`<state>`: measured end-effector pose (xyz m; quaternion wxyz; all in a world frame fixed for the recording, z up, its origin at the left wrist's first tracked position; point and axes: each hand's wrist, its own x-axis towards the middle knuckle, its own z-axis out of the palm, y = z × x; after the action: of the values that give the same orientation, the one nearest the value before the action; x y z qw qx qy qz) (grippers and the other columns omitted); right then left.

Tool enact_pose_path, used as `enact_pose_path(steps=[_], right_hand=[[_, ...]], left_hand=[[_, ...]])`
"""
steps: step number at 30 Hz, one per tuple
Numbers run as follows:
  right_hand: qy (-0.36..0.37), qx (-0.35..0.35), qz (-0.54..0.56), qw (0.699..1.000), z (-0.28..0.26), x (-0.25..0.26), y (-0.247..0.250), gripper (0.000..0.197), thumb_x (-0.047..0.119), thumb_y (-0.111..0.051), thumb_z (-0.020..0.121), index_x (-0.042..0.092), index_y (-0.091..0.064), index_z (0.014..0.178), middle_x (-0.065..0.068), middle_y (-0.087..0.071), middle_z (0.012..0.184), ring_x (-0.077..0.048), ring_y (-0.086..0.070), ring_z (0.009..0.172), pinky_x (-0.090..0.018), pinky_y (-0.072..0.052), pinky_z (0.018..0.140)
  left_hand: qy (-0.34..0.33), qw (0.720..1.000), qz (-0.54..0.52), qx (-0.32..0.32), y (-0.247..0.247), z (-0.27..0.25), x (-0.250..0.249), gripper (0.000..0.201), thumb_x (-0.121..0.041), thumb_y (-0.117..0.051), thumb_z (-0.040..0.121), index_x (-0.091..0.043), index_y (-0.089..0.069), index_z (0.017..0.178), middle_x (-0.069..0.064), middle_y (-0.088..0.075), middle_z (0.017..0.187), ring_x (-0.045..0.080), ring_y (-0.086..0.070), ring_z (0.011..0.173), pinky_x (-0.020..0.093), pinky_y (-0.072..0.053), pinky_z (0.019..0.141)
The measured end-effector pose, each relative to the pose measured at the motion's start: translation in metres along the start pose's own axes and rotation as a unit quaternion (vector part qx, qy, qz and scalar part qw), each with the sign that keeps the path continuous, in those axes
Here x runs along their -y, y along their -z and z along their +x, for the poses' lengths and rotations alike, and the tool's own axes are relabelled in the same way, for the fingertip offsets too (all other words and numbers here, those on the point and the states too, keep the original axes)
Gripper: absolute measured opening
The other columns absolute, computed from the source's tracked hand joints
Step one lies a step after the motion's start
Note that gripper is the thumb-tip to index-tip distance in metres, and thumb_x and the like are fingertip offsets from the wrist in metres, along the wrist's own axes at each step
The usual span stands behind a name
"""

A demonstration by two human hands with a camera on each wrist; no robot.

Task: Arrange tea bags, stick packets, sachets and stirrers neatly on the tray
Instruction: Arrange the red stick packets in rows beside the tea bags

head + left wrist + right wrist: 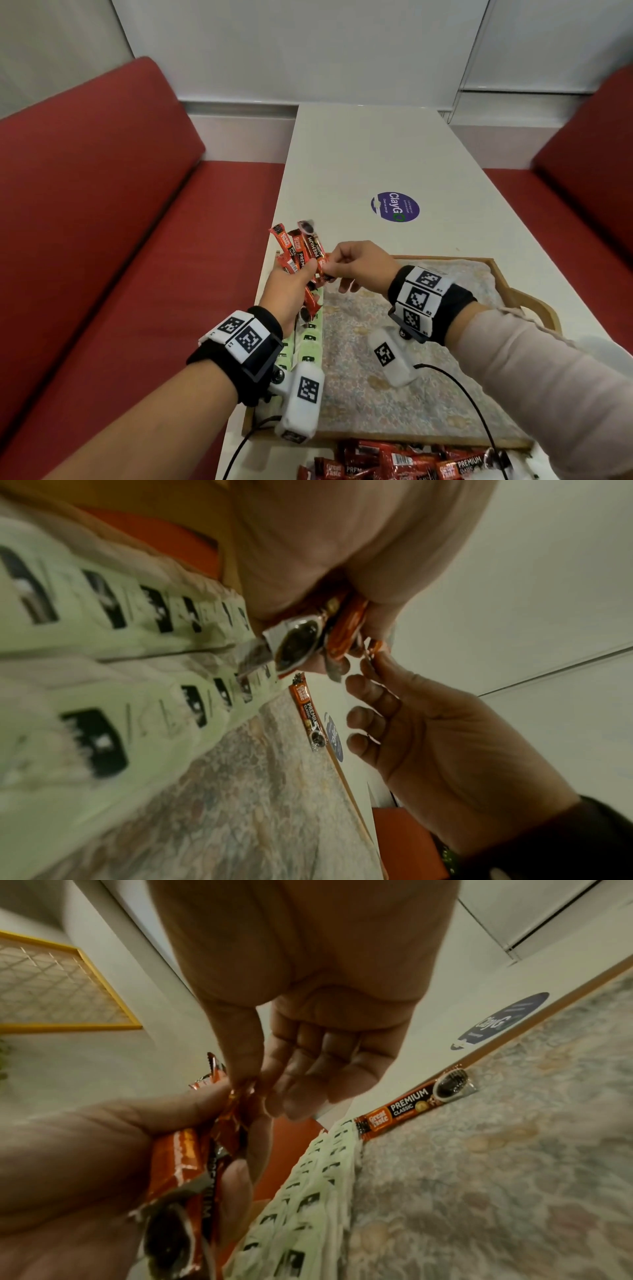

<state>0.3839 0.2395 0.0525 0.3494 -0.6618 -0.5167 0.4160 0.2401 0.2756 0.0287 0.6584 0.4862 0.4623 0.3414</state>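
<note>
My left hand (301, 274) grips a fanned bunch of red-orange coffee stick packets (298, 246) above the tray's far left corner. My right hand (334, 265) pinches the end of one packet in that bunch (240, 1096) between thumb and forefinger. The wooden tray (445, 257) is lined with a patterned cloth (376, 359). Two rows of pale green tea bags (308, 342) lie along its left side. One stick packet (411, 1104) lies flat against the far rim beside the tea bags; it also shows in the left wrist view as a stick packet (306, 712).
A loose pile of the same stick packets (394, 462) lies on the white table in front of the tray. A round purple sticker (395, 206) sits beyond the tray. Red benches (102, 205) flank the table. A black cable (462, 387) crosses the tray.
</note>
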Motion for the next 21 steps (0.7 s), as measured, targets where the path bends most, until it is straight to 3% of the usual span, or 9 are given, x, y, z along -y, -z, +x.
enact_pose_path(steps=[2,6,9,11,13,15,17,19,21], right_hand=[[0.003,0.002,-0.019,1.0,-0.001,-0.002,-0.001,0.019,0.02,-0.069,0.086,0.015,-0.057,0.072,0.004,-0.063,0.065,-0.007,-0.057,0.05,-0.018,-0.044,0.049],[0.001,-0.007,-0.039,0.999,-0.002,-0.006,0.001,0.023,0.021,-0.072,0.083,0.016,-0.057,0.066,0.007,-0.059,0.057,-0.003,-0.056,0.047,-0.018,-0.045,0.049],[-0.009,-0.009,-0.041,0.999,-0.001,-0.007,0.004,0.021,0.018,-0.075,0.08,0.016,-0.057,0.069,0.001,-0.059,0.061,-0.007,-0.056,0.05,-0.023,-0.048,0.054],[-0.016,-0.02,-0.033,0.999,-0.001,-0.005,0.007,0.026,0.013,-0.08,0.074,0.016,-0.055,0.082,-0.001,-0.06,0.075,-0.013,-0.057,0.056,-0.026,-0.048,0.055],[-0.01,-0.037,-0.017,0.999,0.0,-0.002,0.011,0.051,0.009,-0.083,0.068,0.018,-0.05,0.106,-0.001,-0.057,0.097,-0.015,-0.058,0.064,-0.027,-0.048,0.056],[0.009,-0.047,0.013,0.999,0.001,0.002,0.016,0.068,0.01,-0.08,0.072,0.021,-0.043,0.128,-0.001,-0.052,0.107,-0.016,-0.059,0.067,-0.027,-0.048,0.058],[0.022,-0.051,0.031,0.998,0.003,0.007,0.021,0.056,0.011,-0.071,0.082,0.02,-0.046,0.131,-0.001,-0.055,0.099,-0.013,-0.059,0.064,-0.024,-0.049,0.058],[0.029,-0.049,0.027,0.998,0.005,0.009,0.025,0.032,0.008,-0.062,0.09,0.014,-0.056,0.12,-0.003,-0.054,0.081,-0.005,-0.058,0.054,-0.017,-0.048,0.053],[0.032,-0.057,0.032,0.997,0.008,0.007,0.026,0.02,0.003,-0.057,0.092,0.009,-0.061,0.111,-0.004,-0.051,0.071,0.001,-0.054,0.045,-0.012,-0.046,0.049]], left_hand=[[-0.002,1.0,0.013,0.012,0.0,0.0,0.0,0.022,-0.024,-0.057,0.095,-0.014,-0.062,0.114,0.0,-0.071,0.096,0.018,-0.066,0.085,0.036,-0.053,0.076],[-0.012,0.998,0.036,0.049,0.0,-0.003,-0.002,0.016,-0.025,-0.057,0.095,-0.018,-0.063,0.109,0.0,-0.071,0.092,0.014,-0.068,0.077,0.027,-0.05,0.057],[-0.029,0.995,0.074,0.06,0.0,-0.001,-0.001,0.015,-0.023,-0.058,0.094,-0.021,-0.062,0.109,0.003,-0.073,0.101,0.02,-0.071,0.084,0.035,-0.056,0.069],[-0.045,0.992,0.102,0.067,0.001,0.0,-0.001,0.013,-0.024,-0.061,0.093,-0.023,-0.063,0.106,0.001,-0.074,0.099,0.021,-0.072,0.086,0.043,-0.056,0.083],[-0.055,0.988,0.123,0.076,0.001,0.0,-0.001,0.017,-0.025,-0.062,0.091,-0.021,-0.064,0.108,0.0,-0.074,0.097,0.021,-0.072,0.085,0.046,-0.055,0.086],[-0.053,0.986,0.131,0.089,0.0,0.0,-0.003,0.023,-0.023,-0.063,0.091,-0.017,-0.063,0.113,0.002,-0.073,0.099,0.022,-0.072,0.085,0.047,-0.055,0.087],[-0.043,0.985,0.136,0.1,0.0,0.002,-0.002,0.025,-0.019,-0.062,0.092,-0.014,-0.061,0.116,0.003,-0.071,0.103,0.025,-0.071,0.084,0.047,-0.054,0.088],[-0.038,0.983,0.142,0.108,-0.001,0.002,-0.002,0.028,-0.019,-0.06,0.093,-0.012,-0.059,0.12,0.005,-0.07,0.106,0.026,-0.071,0.085,0.042,-0.056,0.086],[-0.038,0.984,0.136,0.107,-0.002,0.004,-0.003,0.028,-0.018,-0.058,0.094,-0.009,-0.058,0.121,0.007,-0.069,0.107,0.024,-0.07,0.086,0.032,-0.058,0.079]])
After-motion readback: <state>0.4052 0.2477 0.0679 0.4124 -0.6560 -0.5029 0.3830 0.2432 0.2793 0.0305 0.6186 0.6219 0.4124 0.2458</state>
